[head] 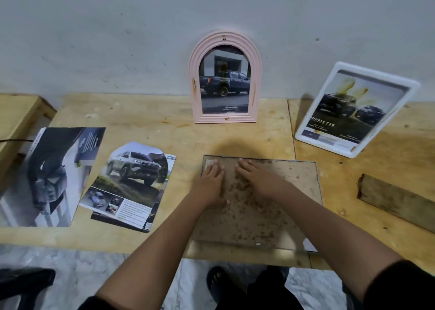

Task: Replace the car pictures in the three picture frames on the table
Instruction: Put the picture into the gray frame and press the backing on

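On the wooden table (146, 126), directly in front of the person, a third frame (277, 192) lies face down with its speckled brown backing board up, its long axis running left to right and its near edge reaching the table's front edge. Both hands rest flat on that backing, fingers spread and grasping nothing: the left hand (211, 183) sits near the frame's far left corner, the right hand (257, 179) just beside it toward the middle, the two close together but apart. The right half of the board is bare, so the right hand is the nearer one for any clip or edge on that side; whether tabs hold the backing in I cannot tell. The replacement pictures lie to the left of the hands: a trimmed print of a silver car (131, 185) just beside the frame, and a larger dark car sheet (51, 175) farther left, so the left hand is nearer to both. Against the wall stand the pink arched frame (224, 79), straight ahead beyond the hands, and the white frame (355, 108), tilted and off to the right, each showing a truck picture. A wooden strip (395, 202) lies at the far right. By my judgement the backing must come off first, and the likely next reach is leftward.
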Demonstrator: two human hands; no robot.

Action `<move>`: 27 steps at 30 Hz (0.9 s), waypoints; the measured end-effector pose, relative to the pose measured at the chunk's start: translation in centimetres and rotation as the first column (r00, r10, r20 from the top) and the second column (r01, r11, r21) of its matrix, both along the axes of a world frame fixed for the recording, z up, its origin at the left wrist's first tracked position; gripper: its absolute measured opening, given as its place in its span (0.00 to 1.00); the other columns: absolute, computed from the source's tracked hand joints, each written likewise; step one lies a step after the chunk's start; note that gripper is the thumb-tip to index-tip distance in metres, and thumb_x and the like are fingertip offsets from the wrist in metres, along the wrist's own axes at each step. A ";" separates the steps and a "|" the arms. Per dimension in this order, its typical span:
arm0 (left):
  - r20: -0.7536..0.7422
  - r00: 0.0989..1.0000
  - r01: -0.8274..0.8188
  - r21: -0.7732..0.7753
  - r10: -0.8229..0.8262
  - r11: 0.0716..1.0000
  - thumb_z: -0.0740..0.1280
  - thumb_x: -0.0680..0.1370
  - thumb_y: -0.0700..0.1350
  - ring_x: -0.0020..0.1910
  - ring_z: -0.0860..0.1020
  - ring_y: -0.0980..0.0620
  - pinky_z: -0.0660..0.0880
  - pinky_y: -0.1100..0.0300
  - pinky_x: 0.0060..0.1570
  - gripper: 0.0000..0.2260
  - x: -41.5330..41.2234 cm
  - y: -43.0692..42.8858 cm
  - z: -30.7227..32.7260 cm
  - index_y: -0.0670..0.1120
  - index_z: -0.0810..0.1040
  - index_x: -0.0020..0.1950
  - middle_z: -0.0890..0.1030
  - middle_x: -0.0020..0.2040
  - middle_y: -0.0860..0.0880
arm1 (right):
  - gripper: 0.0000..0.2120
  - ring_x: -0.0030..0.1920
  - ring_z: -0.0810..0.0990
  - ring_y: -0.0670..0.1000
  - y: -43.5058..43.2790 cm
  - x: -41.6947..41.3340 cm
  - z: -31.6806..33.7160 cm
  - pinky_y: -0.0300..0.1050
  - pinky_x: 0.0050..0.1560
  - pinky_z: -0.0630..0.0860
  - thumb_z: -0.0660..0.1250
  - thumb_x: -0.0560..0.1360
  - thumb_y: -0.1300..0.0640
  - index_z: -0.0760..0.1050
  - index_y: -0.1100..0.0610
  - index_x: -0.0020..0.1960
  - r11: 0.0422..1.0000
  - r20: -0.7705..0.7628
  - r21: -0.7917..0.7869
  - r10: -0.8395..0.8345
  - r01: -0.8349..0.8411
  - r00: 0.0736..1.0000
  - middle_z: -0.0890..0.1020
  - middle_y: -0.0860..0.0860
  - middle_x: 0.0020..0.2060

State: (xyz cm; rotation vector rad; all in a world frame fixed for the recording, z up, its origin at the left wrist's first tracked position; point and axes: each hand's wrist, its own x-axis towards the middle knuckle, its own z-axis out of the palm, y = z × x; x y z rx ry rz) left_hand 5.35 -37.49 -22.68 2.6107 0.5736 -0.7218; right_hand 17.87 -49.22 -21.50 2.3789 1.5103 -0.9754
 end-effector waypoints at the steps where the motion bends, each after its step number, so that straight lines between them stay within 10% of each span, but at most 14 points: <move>1: -0.008 1.000 -0.007 -0.008 0.007 1.000 0.68 0.73 0.56 0.77 0.39 0.45 0.53 0.51 0.74 0.46 0.1 -0.1 0.0 0.44 0.40 0.77 0.36 0.77 0.45 | 0.48 0.76 0.40 0.51 -0.2 0.0 0.2 0.49 0.73 0.59 0.66 0.71 0.71 0.39 0.51 0.77 1.000 -0.025 0.002 -0.018 0.018 1.000 0.37 0.46 0.76; 10: -0.149 0.984 -0.105 -0.077 0.093 0.991 0.64 0.77 0.51 0.73 0.34 0.33 0.46 0.42 0.74 0.40 -1.7 -4.0 1.0 0.44 0.37 0.76 0.33 0.75 0.39 | 0.46 0.75 0.36 0.61 -9.4 -1.1 1.1 0.54 0.70 0.61 0.69 0.72 0.61 0.40 0.49 0.76 0.875 -0.049 -0.091 -0.482 0.476 0.875 0.33 0.54 0.75; 27: -0.104 0.989 -0.125 -0.165 0.109 0.978 0.69 0.73 0.55 0.72 0.31 0.34 0.45 0.42 0.73 0.46 -4.6 -5.9 0.7 0.50 0.38 0.77 0.31 0.75 0.45 | 0.48 0.75 0.36 0.58 -12.9 -3.3 0.3 0.54 0.73 0.54 0.73 0.70 0.56 0.43 0.50 0.77 0.824 -0.124 0.013 -0.561 0.567 0.818 0.37 0.54 0.76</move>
